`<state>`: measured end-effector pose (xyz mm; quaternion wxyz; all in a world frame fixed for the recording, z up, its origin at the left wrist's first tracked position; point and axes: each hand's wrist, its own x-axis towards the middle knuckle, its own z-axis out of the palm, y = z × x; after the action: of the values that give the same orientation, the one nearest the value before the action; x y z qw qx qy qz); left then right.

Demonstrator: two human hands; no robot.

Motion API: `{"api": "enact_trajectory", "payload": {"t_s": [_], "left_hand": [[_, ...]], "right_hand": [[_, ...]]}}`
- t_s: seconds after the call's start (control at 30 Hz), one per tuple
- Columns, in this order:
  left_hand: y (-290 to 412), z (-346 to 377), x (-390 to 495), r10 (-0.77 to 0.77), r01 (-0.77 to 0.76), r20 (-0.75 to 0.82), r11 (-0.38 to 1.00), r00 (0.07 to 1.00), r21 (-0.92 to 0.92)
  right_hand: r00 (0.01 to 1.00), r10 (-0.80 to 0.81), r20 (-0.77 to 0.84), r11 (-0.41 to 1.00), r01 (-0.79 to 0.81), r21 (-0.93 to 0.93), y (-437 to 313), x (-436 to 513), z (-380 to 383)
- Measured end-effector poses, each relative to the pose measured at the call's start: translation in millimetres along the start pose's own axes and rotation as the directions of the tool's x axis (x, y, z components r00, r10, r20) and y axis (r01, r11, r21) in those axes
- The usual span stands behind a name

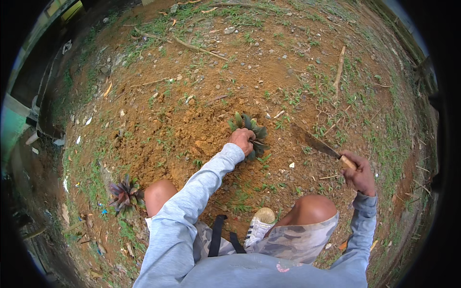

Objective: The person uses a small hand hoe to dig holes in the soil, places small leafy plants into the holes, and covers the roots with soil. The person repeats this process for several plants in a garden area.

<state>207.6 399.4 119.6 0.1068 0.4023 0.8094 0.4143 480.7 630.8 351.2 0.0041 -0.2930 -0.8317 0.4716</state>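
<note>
Ahead of my knees, my left hand [242, 141] is closed around the leaves or stem of a small dark-green leafy plant [260, 134]. The plant's base is hidden beneath its leaves and my hand. Off to the right, my right hand [359, 173] grips the wooden handle of a machete [318, 144]. Its broad, brown-stained blade points up and to the left, apart from the plant. Loose, dug-up orange soil [187, 126] lies left of the held plant. A second plant, with purple and green leaves [125, 194], stands beside my left knee.
Dry sticks [198, 48] lie on the ground beyond the soil, and a thicker stick [339, 70] lies at the upper right. Small stones, grass tufts and litter dot the slope. A green structure [14, 122] stands at the far left. My white shoe [259, 225] is between my knees.
</note>
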Motion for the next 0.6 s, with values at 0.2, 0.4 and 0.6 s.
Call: {"api": "enact_trajectory", "payload": {"t_s": [0.2,0.4,0.6], "left_hand": [[5.8,17.2,-14.2,0.025,-0.019,-0.082,0.997,0.996,0.074],[6.7,19.1,-14.0,0.056,-0.053,-0.055,0.997,0.997,0.058],[2.0,15.5,-15.9,0.059,-0.056,-0.073,0.998,0.996,0.041]], "right_hand": [[0.971,-0.081,0.226,0.926,0.158,-0.343,-45.4,146.2,50.0],[0.851,-0.392,0.351,0.722,0.52,-0.455,-12.8,188.6,84.3],[0.918,-0.196,0.345,0.728,0.371,-0.576,-101.5,146.9,37.4]]}}
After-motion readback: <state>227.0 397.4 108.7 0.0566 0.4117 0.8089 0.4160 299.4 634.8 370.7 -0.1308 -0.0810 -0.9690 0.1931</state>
